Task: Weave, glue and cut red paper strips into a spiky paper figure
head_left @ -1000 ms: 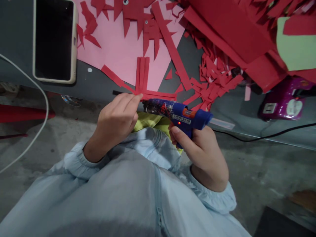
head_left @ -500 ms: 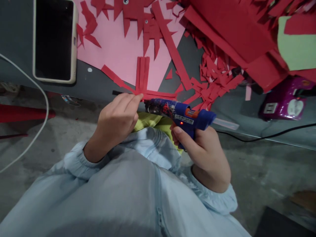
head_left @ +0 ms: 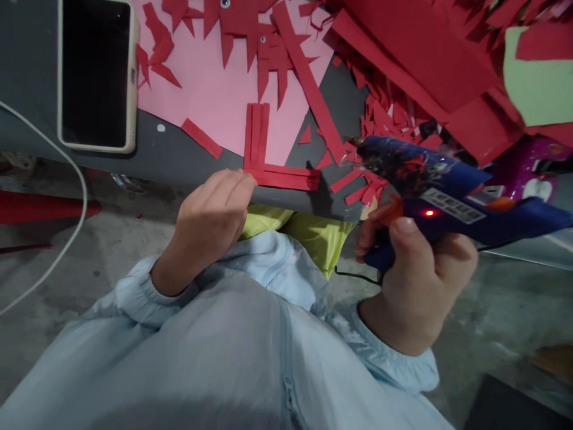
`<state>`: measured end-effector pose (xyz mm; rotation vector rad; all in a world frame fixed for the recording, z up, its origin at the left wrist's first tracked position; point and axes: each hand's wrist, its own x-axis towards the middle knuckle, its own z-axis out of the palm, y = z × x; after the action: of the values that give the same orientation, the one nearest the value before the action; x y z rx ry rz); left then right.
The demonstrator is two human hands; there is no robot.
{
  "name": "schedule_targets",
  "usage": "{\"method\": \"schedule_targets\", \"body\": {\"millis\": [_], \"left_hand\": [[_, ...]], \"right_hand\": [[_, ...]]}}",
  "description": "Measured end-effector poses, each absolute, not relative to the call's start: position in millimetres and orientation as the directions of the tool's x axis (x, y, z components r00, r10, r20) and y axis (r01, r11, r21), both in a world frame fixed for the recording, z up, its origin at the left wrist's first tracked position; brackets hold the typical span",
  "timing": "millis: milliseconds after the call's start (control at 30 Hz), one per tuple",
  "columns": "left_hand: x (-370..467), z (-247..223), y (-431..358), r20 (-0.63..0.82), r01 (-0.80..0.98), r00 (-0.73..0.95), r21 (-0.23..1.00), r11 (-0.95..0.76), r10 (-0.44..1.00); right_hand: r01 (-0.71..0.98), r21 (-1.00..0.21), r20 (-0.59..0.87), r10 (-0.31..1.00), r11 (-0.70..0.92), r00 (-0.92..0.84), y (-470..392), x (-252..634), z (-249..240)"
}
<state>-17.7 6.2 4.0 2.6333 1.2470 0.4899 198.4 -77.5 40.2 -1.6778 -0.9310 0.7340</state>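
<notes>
My left hand [head_left: 212, 221] is at the table's front edge, fingers together, pressed on the corner of an L-shaped piece of folded red paper strips [head_left: 290, 177]. One arm of the L points away from me over pink paper; the other runs right along the edge. Its corner is partly under my fingertips. My right hand [head_left: 418, 280] grips a blue hot glue gun [head_left: 430, 179] by its handle, with a red light lit on its side. The gun's nozzle points left, above red scraps and apart from the L-shaped piece.
A phone [head_left: 96, 74] lies at the left. Red cut-out figures [head_left: 239, 27] rest on the pink paper [head_left: 197, 107]. Red sheets [head_left: 430, 60] and scraps are heaped at the right, near a purple device [head_left: 521, 173]. A white cable [head_left: 74, 161] hangs at the left.
My right hand has lifted the glue gun away to the right and up from the red strips. The left hand stays nearly still at the corner.
</notes>
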Motion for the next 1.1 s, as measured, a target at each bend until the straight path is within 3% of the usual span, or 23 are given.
{"method": "schedule_targets", "body": {"millis": [367,1100], "left_hand": [[-16.9,3.0,5.3,0.291,0.700,0.649,0.132,-0.701,0.703],[-7.6,6.1,3.8,0.281,0.724,0.672,-0.053,-0.688,0.686]], "right_hand": [[0.190,-0.969,-0.059,0.896,-0.158,0.441,-80.2,200.8,31.6],[0.239,-0.964,-0.025,0.934,-0.117,0.356,-86.7,207.3,22.2]]}}
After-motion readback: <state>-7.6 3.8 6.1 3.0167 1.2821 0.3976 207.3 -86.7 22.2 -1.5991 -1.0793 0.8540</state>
